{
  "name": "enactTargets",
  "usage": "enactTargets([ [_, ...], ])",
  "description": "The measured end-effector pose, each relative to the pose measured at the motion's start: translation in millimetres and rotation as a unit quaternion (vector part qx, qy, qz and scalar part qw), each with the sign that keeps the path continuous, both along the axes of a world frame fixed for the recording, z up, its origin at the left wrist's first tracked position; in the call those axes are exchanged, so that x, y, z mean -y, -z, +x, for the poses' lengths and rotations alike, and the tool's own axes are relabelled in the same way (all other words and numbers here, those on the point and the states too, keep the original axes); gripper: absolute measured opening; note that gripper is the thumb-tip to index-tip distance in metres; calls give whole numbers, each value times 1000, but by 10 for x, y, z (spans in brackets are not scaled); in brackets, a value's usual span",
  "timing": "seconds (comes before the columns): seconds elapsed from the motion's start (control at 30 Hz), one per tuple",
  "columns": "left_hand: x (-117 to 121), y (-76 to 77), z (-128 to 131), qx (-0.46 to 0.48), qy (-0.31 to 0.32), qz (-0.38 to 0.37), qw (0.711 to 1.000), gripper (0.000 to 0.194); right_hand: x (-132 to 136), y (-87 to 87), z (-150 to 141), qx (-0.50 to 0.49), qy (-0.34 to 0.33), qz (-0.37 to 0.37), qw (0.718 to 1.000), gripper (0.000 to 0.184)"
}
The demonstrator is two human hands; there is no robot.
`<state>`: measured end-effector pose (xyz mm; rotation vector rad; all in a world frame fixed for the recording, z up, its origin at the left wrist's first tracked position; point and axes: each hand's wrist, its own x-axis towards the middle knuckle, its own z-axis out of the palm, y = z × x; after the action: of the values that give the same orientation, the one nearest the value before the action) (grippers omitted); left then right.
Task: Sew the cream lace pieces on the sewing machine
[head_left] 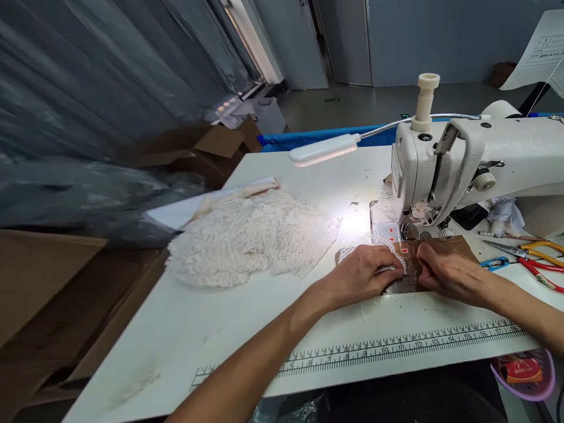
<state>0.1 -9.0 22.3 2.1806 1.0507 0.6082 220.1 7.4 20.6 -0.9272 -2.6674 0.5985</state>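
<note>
My left hand (368,267) pinches a strip of white lace trim (398,251) just in front of the sewing machine (420,158). The strip curves from the fingertips back toward the needle area. Close on its right, my right hand (445,273) is closed, its fingertips curled together; what they hold, if anything, is hidden. Both hands are over a brown plate (462,247) with a shiny taped part. To the left, a pile of white lace fabric (247,235) spreads across the white table (211,329).
Yellow-handled scissors (540,251), red-handled pliers (537,273) and a blue snipper (494,263) lie right of my right hand. A lit lamp (326,150) hangs over the table. Cardboard boxes (79,294) stand left. A printed ruler (383,351) runs along the front edge.
</note>
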Motion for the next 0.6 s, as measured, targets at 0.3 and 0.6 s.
enactTargets([
  [0.3, 0, 64, -54, 51, -92, -148, 983, 19, 99, -124, 43, -37, 19, -110, 993, 17],
  [0.6, 28, 2, 2, 49, -56, -62, 995, 13, 189, -62, -166, -180, -17, -82, 980, 20],
])
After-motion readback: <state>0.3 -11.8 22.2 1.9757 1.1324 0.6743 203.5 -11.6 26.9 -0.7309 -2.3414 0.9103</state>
